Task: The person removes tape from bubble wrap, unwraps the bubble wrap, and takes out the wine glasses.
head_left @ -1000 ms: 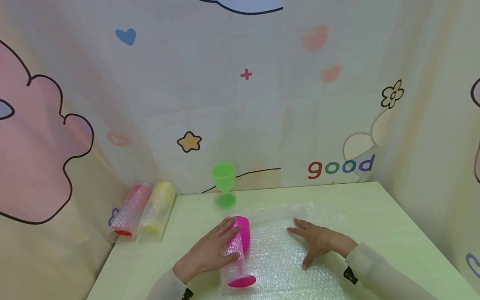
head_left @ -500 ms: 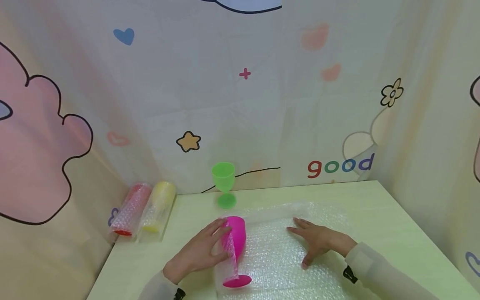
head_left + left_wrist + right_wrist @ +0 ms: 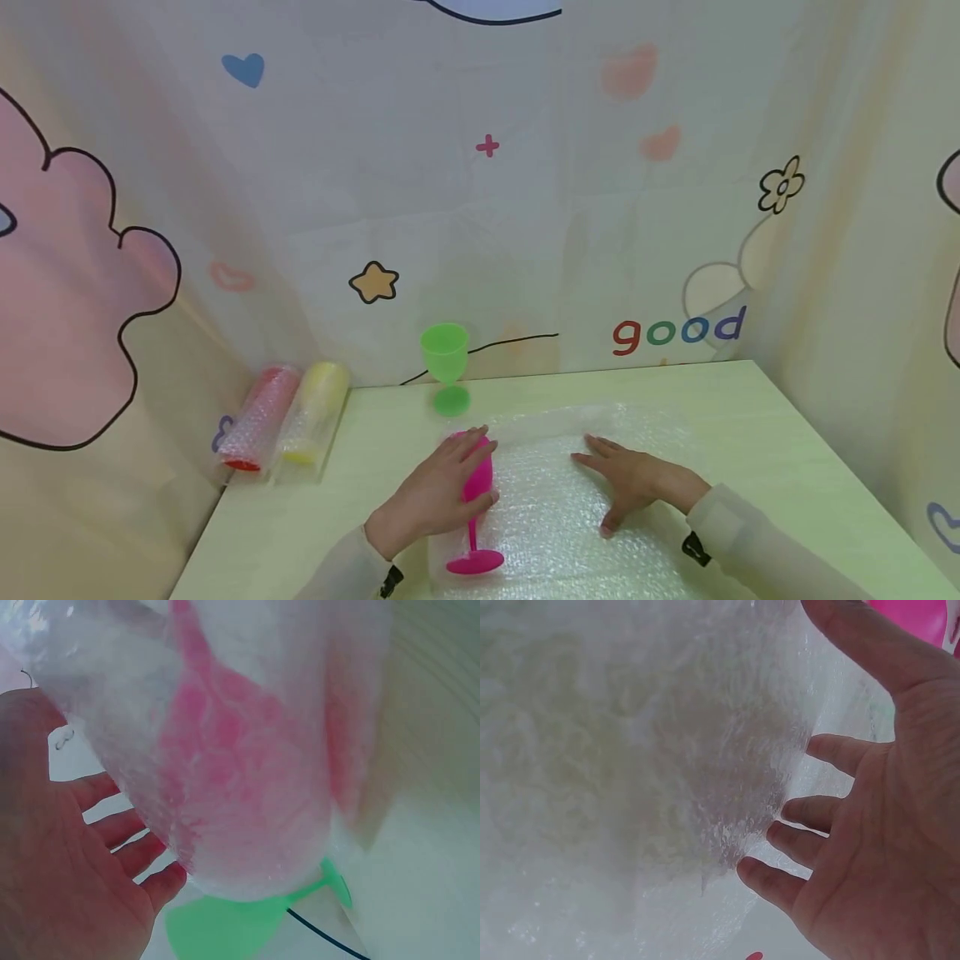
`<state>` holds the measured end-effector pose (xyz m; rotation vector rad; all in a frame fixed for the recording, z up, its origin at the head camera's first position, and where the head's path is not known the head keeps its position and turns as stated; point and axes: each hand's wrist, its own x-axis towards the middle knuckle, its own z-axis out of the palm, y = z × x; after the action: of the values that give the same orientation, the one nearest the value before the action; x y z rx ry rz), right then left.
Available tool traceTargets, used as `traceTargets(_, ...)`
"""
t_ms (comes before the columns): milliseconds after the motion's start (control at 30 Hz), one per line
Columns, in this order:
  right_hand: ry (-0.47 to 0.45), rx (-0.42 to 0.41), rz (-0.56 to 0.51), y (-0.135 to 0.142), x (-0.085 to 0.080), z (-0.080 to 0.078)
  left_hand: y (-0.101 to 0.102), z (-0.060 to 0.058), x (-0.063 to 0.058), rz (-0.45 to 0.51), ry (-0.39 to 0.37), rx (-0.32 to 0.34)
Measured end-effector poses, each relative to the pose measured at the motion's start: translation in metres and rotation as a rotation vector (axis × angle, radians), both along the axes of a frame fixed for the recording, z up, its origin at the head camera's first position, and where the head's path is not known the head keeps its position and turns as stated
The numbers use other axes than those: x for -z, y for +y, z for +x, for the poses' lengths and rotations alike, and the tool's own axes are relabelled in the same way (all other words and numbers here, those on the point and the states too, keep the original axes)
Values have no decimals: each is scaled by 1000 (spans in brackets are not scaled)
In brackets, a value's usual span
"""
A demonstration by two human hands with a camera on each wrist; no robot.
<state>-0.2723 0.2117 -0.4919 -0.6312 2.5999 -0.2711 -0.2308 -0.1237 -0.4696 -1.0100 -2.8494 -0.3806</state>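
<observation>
A bright pink goblet (image 3: 480, 480) lies on its side on the left part of a clear bubble wrap sheet (image 3: 555, 517), its foot toward me. My left hand (image 3: 435, 493) lies over the goblet's bowl, fingers extended. In the left wrist view those straight fingers (image 3: 129, 825) touch bubble wrap (image 3: 247, 877) through which the pink shows. Farther right, my right hand (image 3: 637, 482) rests on the sheet with its fingers spread. The right wrist view has its fingertips (image 3: 754, 868) against the wrap.
A green goblet (image 3: 446, 354) stands upright near the table's back edge. At the back left lie two bubble-wrapped rolls, one red (image 3: 258, 417) and one yellow (image 3: 313, 412). A printed curtain (image 3: 525, 250) encloses the pale table (image 3: 750, 442).
My left hand first shifted left as the goblet rolled slightly that way, then moved right over its bowl. The right hand stays in place.
</observation>
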Motion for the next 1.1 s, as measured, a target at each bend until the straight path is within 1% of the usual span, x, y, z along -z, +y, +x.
traceTargets(133,-2,-1,8,-1,-1,-1,-11,0,3,-15,-14,-66)
traceTargets(267,-6,11,7,-1,-1,-2,-27,0,4,21,-31,-111)
traceTargets(367,-11,16,2,-1,-1,-2,-38,-1,6,45,-52,-130)
traceTargets(567,-12,14,7,-1,0,-1,-57,0,13,60,-95,-139)
traceTargets(667,-6,17,10,-2,1,-1,-66,0,16,68,-100,-127)
traceTargets(733,-2,18,8,-2,1,-1,-71,0,18,54,-102,-127)
traceTargets(800,3,14,6,-2,2,-1,-74,-1,20,48,-106,-123)
traceTargets(900,8,10,5,-2,2,-1,-78,-1,21,33,-127,-137)
traceTargets(1100,1,25,2,-2,3,-1,-84,-3,25,44,-177,-164)
